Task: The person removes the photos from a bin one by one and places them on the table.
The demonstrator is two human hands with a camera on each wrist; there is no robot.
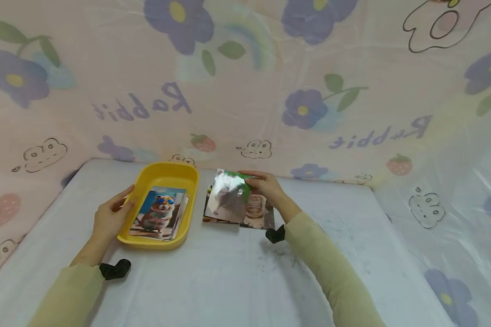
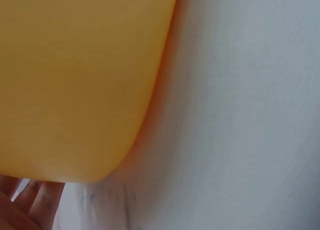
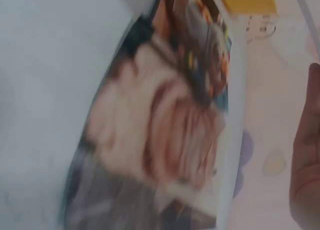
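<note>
My left hand (image 1: 107,220) grips the left rim of a yellow tray (image 1: 169,172), thumb on the edge. A stack of picture cards (image 1: 154,215) lies in the tray, the top one showing a furry animal in sunglasses. To the tray's right, my right hand (image 1: 268,188) pinches a glossy picture card (image 1: 225,204) at its upper right; glare washes out part of the print. Beneath it, partly covered, lies a cat picture card (image 1: 255,213) among other cards. The right wrist view shows this cat card blurred and close, with the hand (image 3: 306,160) at the right edge.
A white-covered table (image 1: 212,281) spreads under everything. Behind it hangs a pink curtain (image 1: 237,104) printed with flowers and rabbits, which also runs along both sides. A black wrist device (image 1: 115,270) sits at the left cuff, another (image 1: 275,235) at the right.
</note>
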